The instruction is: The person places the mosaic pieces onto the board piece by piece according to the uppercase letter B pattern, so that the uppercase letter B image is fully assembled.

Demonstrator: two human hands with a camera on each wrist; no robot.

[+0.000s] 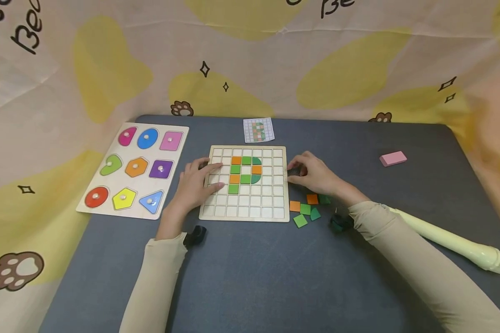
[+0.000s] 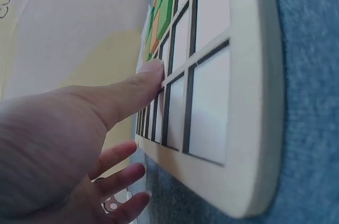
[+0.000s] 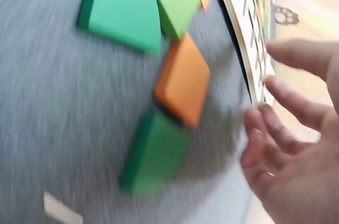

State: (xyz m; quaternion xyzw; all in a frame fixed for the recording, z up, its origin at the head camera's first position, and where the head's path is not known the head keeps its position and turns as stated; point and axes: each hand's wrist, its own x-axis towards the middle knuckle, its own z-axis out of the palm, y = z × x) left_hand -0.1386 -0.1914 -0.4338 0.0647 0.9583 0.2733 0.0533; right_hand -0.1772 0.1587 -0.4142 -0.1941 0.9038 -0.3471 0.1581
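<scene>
A wooden grid board (image 1: 243, 212) lies mid-table with orange, light green and dark green tiles set in its upper middle cells. My left hand (image 1: 191, 185) rests on the board's left side, thumb and index finger on the cells; in the left wrist view the thumb of the left hand (image 2: 106, 107) lies on the grid. At the right edge my right hand (image 1: 314, 175) touches the board's side with bent fingertips, and the right wrist view shows the right hand (image 3: 296, 118) holding no tile. Several loose tiles, among them an orange tile (image 3: 185, 81), lie below the right hand.
A pattern card (image 1: 259, 130) lies behind the board. To the left is a shape puzzle (image 1: 122, 178) with knobbed pieces. A pink block (image 1: 393, 158) sits at the right, and a pale green tube (image 1: 454, 240) lies by the right forearm. Patterned cloth hangs around the table.
</scene>
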